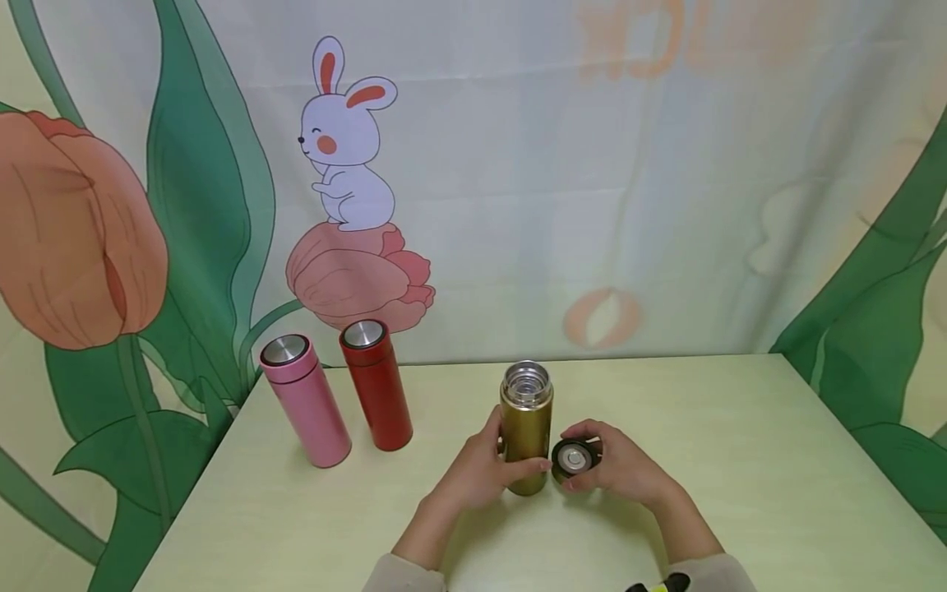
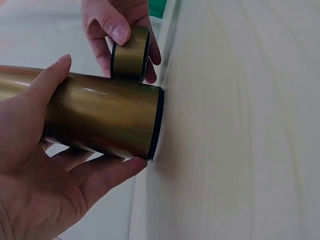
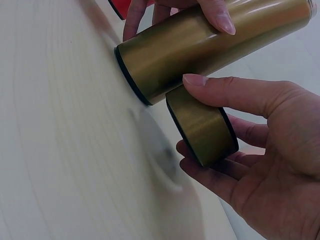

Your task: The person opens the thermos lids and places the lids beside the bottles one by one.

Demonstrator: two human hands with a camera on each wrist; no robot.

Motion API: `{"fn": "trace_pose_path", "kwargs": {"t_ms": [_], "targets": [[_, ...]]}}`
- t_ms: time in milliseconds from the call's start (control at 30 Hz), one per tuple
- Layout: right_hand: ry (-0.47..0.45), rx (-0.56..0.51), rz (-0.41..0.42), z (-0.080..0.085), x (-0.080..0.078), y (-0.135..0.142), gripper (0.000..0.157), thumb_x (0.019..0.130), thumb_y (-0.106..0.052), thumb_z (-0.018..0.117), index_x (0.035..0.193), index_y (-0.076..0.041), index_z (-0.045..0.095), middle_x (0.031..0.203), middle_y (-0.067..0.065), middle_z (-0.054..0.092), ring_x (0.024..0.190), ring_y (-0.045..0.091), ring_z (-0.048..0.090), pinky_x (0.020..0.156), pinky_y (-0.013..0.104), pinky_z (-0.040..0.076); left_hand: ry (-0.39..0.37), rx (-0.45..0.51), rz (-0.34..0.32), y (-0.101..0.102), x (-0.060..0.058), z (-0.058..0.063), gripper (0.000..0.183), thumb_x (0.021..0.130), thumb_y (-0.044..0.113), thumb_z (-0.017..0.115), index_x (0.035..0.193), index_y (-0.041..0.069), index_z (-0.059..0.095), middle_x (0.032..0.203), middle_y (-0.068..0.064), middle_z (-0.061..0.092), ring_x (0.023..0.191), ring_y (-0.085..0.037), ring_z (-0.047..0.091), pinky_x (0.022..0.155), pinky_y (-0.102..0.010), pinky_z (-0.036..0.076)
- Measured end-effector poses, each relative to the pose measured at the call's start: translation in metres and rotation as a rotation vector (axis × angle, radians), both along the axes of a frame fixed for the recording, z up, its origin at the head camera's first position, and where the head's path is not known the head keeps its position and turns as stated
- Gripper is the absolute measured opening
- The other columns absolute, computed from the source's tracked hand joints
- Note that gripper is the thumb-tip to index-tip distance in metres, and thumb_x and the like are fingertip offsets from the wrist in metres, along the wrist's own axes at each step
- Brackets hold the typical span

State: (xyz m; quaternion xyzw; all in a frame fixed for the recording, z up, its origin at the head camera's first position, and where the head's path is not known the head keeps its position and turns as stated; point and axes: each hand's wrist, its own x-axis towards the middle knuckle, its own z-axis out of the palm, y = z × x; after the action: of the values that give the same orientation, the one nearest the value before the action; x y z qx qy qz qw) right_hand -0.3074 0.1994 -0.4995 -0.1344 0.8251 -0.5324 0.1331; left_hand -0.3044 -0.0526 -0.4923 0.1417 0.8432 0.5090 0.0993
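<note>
A gold thermos bottle (image 1: 526, 436) stands upright on the table with its steel mouth uncovered. My left hand (image 1: 484, 466) grips its body from the left, thumb across the front and fingers behind. Right beside the base, my right hand (image 1: 617, 464) holds the gold lid (image 1: 575, 457) between thumb and fingers, its inner side facing up. The right wrist view shows this lid (image 3: 202, 127) close over the tabletop, its upper edge at the side of the bottle (image 3: 200, 45). In the left wrist view the lid (image 2: 131, 55) overlaps the bottle (image 2: 105, 112) near its dark base ring.
A pink thermos (image 1: 307, 403) and a red thermos (image 1: 377, 386), both with lids on, stand at the left of the pale table (image 1: 740, 460). Behind the table hangs a curtain (image 1: 503, 205) printed with a rabbit and tulips.
</note>
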Motion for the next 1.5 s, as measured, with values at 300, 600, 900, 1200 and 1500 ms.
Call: {"fn": "trace_pose_path", "kwargs": {"t_ms": [300, 600, 900, 1200, 1500], "targets": [[0.01, -0.004, -0.003, -0.0005, -0.0009, -0.0016, 0.071, 0.072, -0.009, 0.093, 0.133, -0.002, 0.057, 0.125, 0.014, 0.065, 0.109, 0.026, 0.064, 0.088, 0.036, 0.051, -0.001, -0.005, 0.008, -0.0023, -0.0005, -0.0012, 0.092, 0.083, 0.056, 0.083, 0.154, 0.025, 0.033, 0.146, -0.004, 0.059, 0.132, -0.028, 0.059, 0.106, -0.055, 0.05], [0.043, 0.07, -0.047, 0.0012, -0.0018, -0.0033, 0.07, 0.071, -0.009, 0.094, 0.131, -0.007, 0.059, 0.125, 0.011, 0.065, 0.113, 0.027, 0.06, 0.09, 0.036, 0.049, 0.001, -0.002, 0.008, -0.0029, -0.0013, -0.0008, 0.092, 0.081, 0.06, 0.082, 0.152, 0.024, 0.036, 0.144, -0.005, 0.06, 0.131, -0.028, 0.06, 0.107, -0.055, 0.05], [0.045, 0.077, -0.084, -0.0005, -0.002, -0.005, 0.069, 0.069, -0.009, 0.095, 0.129, -0.01, 0.061, 0.123, 0.009, 0.065, 0.115, 0.028, 0.058, 0.092, 0.037, 0.047, 0.019, -0.031, 0.011, -0.0032, -0.0003, -0.0017, 0.091, 0.076, 0.049, 0.091, 0.146, 0.019, 0.04, 0.138, -0.005, 0.062, 0.125, -0.027, 0.062, 0.105, -0.053, 0.051], [0.021, 0.041, -0.101, -0.0027, 0.0001, -0.0043, 0.072, 0.069, -0.009, 0.095, 0.131, -0.011, 0.06, 0.126, 0.01, 0.064, 0.117, 0.029, 0.056, 0.089, 0.036, 0.048, 0.081, -0.07, 0.039, 0.0002, -0.0009, -0.0047, 0.076, 0.07, 0.032, 0.097, 0.129, 0.018, 0.052, 0.12, -0.001, 0.066, 0.104, -0.02, 0.061, 0.093, -0.045, 0.053], [-0.002, 0.012, -0.128, -0.0039, 0.0022, -0.0049, 0.074, 0.07, -0.01, 0.095, 0.135, -0.01, 0.059, 0.135, 0.012, 0.06, 0.114, 0.027, 0.058, 0.087, 0.035, 0.049, 0.085, -0.077, 0.064, 0.0015, -0.0003, -0.0019, 0.074, 0.07, 0.033, 0.097, 0.13, 0.02, 0.055, 0.123, -0.001, 0.067, 0.107, -0.022, 0.062, 0.091, -0.047, 0.054]]}}
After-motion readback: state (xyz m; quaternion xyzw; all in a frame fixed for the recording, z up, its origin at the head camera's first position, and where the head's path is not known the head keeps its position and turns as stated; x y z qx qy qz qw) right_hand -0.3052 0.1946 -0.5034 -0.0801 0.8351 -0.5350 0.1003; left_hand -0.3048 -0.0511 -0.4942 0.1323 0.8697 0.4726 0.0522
